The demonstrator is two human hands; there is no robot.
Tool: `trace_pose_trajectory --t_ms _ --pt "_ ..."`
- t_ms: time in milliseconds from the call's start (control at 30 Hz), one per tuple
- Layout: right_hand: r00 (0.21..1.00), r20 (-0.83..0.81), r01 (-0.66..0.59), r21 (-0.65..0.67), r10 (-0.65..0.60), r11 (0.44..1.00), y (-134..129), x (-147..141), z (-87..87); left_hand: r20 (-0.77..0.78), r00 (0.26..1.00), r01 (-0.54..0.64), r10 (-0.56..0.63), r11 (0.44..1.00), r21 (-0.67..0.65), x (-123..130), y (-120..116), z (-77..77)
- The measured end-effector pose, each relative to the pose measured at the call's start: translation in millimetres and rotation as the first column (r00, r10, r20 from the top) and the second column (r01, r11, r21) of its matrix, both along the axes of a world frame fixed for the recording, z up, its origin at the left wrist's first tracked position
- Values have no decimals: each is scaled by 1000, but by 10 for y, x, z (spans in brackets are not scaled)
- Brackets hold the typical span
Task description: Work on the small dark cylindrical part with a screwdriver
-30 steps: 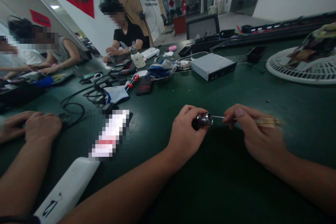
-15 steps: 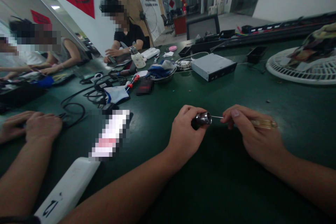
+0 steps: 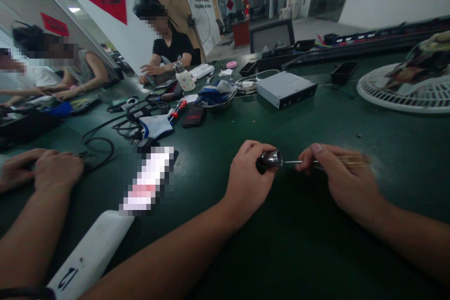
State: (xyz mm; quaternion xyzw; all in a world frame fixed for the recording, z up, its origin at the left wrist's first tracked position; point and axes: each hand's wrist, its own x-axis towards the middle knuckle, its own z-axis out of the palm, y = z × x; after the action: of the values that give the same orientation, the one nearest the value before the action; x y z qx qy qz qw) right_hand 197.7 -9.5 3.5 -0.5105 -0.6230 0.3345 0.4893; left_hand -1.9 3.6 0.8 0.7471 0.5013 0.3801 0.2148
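My left hand (image 3: 249, 176) is closed around a short, dark metal cylinder (image 3: 272, 159), whose shiny round open end faces right. In my right hand (image 3: 342, 178) is a screwdriver with a clear yellowish handle (image 3: 356, 161), blurred at its end. Its thin metal shaft (image 3: 293, 162) points left and meets the lower part of the cylinder's open end. Whether the tip goes inside or only touches the rim, I cannot tell. Both hands are above the green table (image 3: 211, 164).
At left lie a lit phone (image 3: 147, 180) and a white case (image 3: 93, 248), beside another person's hands (image 3: 58, 168). Farther back are black cables (image 3: 101, 143), a red-handled screwdriver (image 3: 179, 108), a grey drive box (image 3: 286, 89) and a white basket (image 3: 404, 89). Other people sit across the table.
The screwdriver's shaft has dropped slightly at the cylinder's open end, and its handle has shifted and blurred with my right hand's small motion. My left hand keeps its hold in nearly the same place.
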Motion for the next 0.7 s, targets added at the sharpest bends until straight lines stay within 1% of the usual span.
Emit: trace_pose_trajectory --t_ms 100,233,367,500,567,633,700 --pt "998 -59 -13 -25 12 1000 0 5 0 -7 1000 1 -1 1000 -4 -1 -5 3" --pt "999 -9 36 -5 -36 999 -4 2 10 -9 1000 -9 9 1000 8 -5 2 -8" --pt "999 -32 -4 -23 3 1000 -8 -7 22 -22 1000 1 -1 1000 7 -8 6 -14" --pt "999 -18 32 -10 -32 999 -6 -21 26 -12 1000 -7 7 1000 6 -5 5 -16" --pt "1000 -7 14 -19 -14 1000 -6 -25 26 -9 1000 -5 5 1000 7 -2 3 -17" --pt "1000 -28 -4 -28 3 1000 -7 -24 27 -9 1000 6 -6 1000 7 3 3 -16" --pt "999 -34 -1 -17 0 1000 -8 -20 29 -6 1000 13 -13 1000 8 7 2 -14"
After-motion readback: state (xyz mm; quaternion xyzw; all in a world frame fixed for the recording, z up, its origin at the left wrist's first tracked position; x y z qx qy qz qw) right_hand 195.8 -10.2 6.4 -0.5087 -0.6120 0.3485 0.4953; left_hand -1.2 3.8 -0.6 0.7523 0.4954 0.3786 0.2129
